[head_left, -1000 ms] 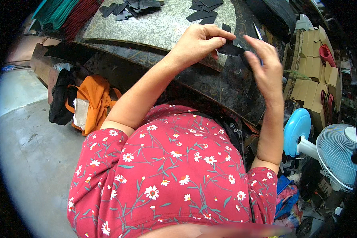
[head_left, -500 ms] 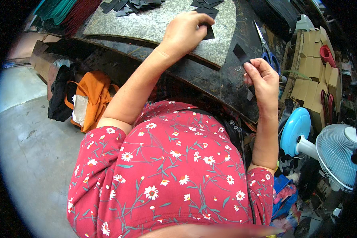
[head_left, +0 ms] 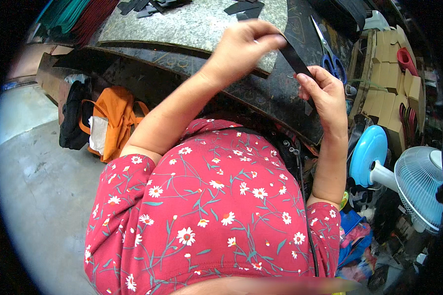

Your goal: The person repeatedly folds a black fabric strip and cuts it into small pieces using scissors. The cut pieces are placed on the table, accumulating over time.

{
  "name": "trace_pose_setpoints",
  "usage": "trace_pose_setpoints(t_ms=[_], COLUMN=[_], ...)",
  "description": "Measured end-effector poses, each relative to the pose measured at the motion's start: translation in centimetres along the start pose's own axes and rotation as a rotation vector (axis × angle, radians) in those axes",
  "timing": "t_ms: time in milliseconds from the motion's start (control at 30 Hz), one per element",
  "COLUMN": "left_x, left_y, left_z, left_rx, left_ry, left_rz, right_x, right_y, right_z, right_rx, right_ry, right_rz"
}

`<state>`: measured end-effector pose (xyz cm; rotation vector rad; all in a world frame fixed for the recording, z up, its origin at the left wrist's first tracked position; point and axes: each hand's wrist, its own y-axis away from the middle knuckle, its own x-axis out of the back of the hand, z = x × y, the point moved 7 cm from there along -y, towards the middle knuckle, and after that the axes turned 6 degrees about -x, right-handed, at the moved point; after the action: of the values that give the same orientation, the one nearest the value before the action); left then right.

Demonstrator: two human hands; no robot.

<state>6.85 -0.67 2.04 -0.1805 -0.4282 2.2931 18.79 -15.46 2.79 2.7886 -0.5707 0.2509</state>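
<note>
A flat black strip [head_left: 295, 58] stretches at a slant between my two hands above the right part of the dark table. My left hand [head_left: 243, 51] pinches around its upper end, with the fingers slightly blurred. Its lower end is between the thumb and fingers of my right hand [head_left: 326, 93]. Beneath and beyond my left hand lies a speckled grey board [head_left: 192, 30]. On that board a few black cut pieces [head_left: 245, 7] rest near my left hand, and a loose pile of black pieces [head_left: 155, 7] sits farther left.
Scissors [head_left: 333, 63] with blue handles lie on the dark table [head_left: 300, 29], just beyond my right hand. Cardboard boxes [head_left: 385, 73] and a blue-and-white fan [head_left: 418, 184] stand at the right. An orange bag [head_left: 115, 120] hangs below the table's left side.
My left hand has come off the board and moved right to the black strip's upper end. The black piece it was touching on the board is no longer visible there. My right hand keeps its grip.
</note>
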Motion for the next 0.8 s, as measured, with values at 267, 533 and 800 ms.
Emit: trace_pose_setpoints(t_ms=[267,533,800], left_x=[5.5,8.5,4.0], left_y=[0.8,2.1,2.4], left_z=[-2.9,-1.1,7.4], left_rx=[0.217,0.128,-0.601], left_ry=[0.066,-0.434,-0.923], left_rz=[0.021,0.043,-0.029], right_x=[4.6,6.7,4.5], right_y=[2.1,2.3,1.8], right_z=[2.9,3.7,-1.6], right_rx=[-0.163,-0.225,-0.083], right_ry=[-0.147,-0.157,0.206], right_rz=[0.168,0.167,0.085])
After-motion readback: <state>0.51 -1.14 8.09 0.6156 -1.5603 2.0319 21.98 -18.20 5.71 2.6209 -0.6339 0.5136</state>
